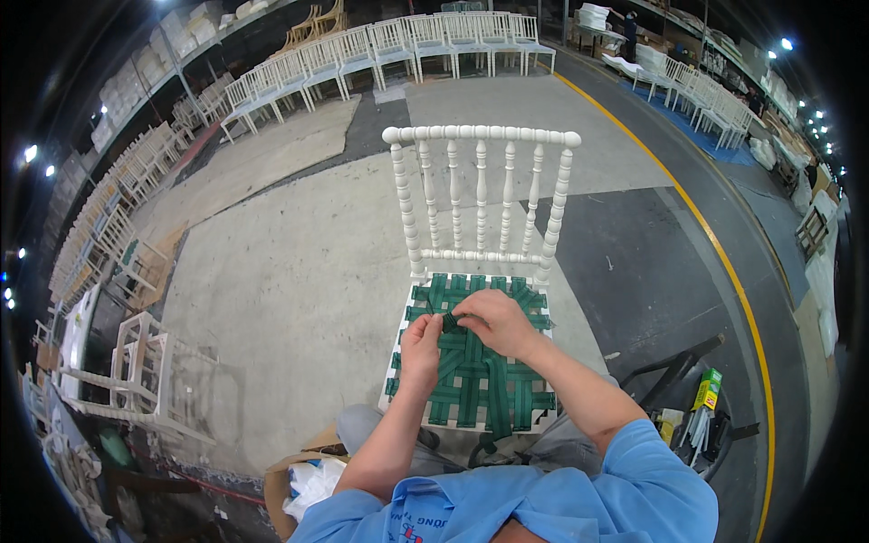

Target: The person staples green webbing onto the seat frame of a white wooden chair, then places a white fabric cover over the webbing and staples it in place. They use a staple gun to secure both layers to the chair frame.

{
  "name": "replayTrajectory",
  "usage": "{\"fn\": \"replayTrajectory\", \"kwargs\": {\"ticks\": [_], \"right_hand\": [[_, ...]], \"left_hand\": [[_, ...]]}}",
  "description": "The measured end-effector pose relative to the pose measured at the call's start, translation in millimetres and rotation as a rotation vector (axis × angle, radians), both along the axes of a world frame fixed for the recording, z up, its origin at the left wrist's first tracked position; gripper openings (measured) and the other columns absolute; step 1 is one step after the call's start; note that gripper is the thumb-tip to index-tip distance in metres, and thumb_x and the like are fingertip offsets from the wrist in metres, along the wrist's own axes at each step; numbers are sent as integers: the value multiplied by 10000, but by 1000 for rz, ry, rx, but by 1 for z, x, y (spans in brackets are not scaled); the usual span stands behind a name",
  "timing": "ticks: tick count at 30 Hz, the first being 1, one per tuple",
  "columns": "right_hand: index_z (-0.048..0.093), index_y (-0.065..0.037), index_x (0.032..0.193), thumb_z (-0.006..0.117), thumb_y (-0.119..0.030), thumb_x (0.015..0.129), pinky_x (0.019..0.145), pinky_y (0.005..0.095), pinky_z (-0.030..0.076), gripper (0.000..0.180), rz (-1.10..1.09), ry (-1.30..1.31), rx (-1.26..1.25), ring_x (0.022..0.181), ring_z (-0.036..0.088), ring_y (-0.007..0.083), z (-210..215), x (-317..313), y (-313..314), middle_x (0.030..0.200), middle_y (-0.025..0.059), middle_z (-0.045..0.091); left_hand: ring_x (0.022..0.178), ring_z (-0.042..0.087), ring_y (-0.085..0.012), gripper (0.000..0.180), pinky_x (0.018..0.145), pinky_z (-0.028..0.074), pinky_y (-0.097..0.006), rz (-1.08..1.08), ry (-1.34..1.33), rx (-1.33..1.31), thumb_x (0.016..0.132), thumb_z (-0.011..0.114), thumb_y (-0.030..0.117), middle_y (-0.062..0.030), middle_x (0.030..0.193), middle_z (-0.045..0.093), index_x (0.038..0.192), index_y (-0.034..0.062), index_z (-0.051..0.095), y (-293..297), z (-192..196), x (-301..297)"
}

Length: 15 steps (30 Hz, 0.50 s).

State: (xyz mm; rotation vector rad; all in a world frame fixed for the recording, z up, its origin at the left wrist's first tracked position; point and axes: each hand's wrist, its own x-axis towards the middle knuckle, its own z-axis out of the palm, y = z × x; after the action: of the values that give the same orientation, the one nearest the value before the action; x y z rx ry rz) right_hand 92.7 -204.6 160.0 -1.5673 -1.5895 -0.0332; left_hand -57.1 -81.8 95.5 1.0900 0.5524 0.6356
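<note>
A white chair with a turned-spindle back (482, 133) stands in front of me, its seat towards me. Green webbing (471, 389) is woven in a criss-cross over the seat frame, and a loose green strap hangs over the front edge. Above the far left part of the seat, my left hand (422, 344) pinches a dark green webbing strap (450, 322). From the other side my right hand (493, 320) has its fingers closed on the same bunched piece. The fingertips hide part of it.
Rows of white chairs (389, 45) line the back and left. An overturned white chair frame (145, 376) lies at left. By my left leg is a cardboard box (277, 493) holding white plastic. At right, a black holder (715, 443) carries tools and a green-yellow box (709, 389).
</note>
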Motion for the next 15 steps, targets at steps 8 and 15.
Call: {"fn": "replayTrajectory", "kwargs": {"ticks": [8, 15], "right_hand": [[713, -54, 998, 764, -33, 853, 791, 385, 544, 155, 28, 110, -53, 919, 660, 282, -6, 5, 10, 969, 85, 634], [714, -41, 981, 718, -98, 897, 806, 412, 545, 102, 101, 165, -287, 905, 658, 298, -26, 10, 32, 986, 101, 645]], "left_hand": [[919, 640, -148, 115, 956, 479, -298, 377, -173, 255, 991, 651, 64, -48, 1025, 684, 1095, 19, 666, -13, 17, 4], [1036, 673, -223, 147, 931, 517, -351, 144, 189, 714, 1006, 660, 105, -96, 1065, 697, 1083, -20, 674, -4, -30, -3]]}}
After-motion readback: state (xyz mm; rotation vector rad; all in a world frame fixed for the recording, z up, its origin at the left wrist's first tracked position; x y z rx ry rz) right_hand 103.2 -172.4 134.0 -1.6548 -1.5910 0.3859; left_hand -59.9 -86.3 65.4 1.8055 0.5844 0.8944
